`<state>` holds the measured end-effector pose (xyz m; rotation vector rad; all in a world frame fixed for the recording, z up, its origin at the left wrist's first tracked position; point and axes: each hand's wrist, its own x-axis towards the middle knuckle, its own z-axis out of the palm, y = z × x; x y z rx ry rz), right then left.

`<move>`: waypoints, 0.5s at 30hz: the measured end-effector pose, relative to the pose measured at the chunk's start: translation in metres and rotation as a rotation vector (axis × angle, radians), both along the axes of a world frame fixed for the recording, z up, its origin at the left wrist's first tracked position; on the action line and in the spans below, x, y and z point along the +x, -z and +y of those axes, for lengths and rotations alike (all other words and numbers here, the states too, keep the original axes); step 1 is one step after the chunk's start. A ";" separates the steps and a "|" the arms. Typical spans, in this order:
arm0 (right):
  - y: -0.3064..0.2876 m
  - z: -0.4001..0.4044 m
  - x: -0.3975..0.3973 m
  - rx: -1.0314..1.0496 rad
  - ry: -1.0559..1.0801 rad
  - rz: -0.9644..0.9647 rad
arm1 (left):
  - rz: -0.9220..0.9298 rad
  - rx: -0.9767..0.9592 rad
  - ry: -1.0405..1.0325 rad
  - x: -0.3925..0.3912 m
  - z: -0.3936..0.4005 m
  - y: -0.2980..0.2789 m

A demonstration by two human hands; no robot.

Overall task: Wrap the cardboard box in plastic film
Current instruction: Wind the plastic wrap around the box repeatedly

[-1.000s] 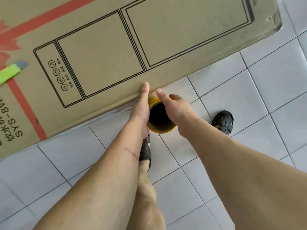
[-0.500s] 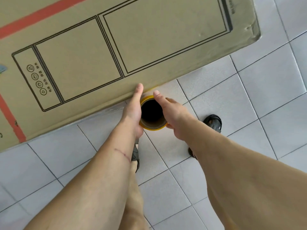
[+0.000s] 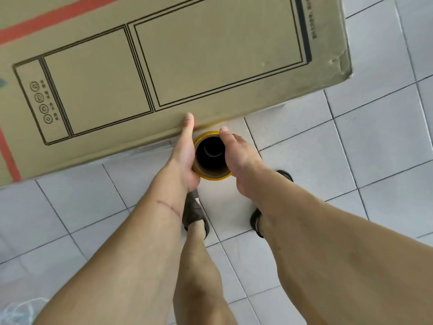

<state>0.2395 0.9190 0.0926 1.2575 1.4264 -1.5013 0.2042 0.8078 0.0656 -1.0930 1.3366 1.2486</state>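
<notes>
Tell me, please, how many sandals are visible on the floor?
2: the left sandal shows beside the left forearm, just below the film roll; the right sandal is mostly hidden behind the right forearm, with only parts of it showing.

Moved along the cardboard box point(image 3: 164, 66) toward its dented corner, the film roll point(image 3: 210, 156) carried between left hand point(image 3: 185, 156) and right hand point(image 3: 239, 158). Green tape strip on the box now out of frame. Right sandal point(image 3: 256, 221) drawn in closer beneath the roll.
</notes>
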 end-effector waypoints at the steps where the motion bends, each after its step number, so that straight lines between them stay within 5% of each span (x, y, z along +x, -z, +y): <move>1: 0.001 0.003 -0.001 0.011 -0.040 0.017 | -0.016 0.026 -0.011 0.004 0.000 0.001; 4: -0.001 0.013 -0.003 0.084 -0.189 0.059 | -0.050 0.100 -0.057 0.016 0.002 0.002; 9: -0.003 0.022 0.011 0.020 -0.152 -0.008 | 0.083 -0.143 -0.042 0.017 0.015 0.006; 15: 0.000 0.035 0.005 0.069 -0.127 0.039 | -0.044 0.122 -0.127 0.021 0.029 0.001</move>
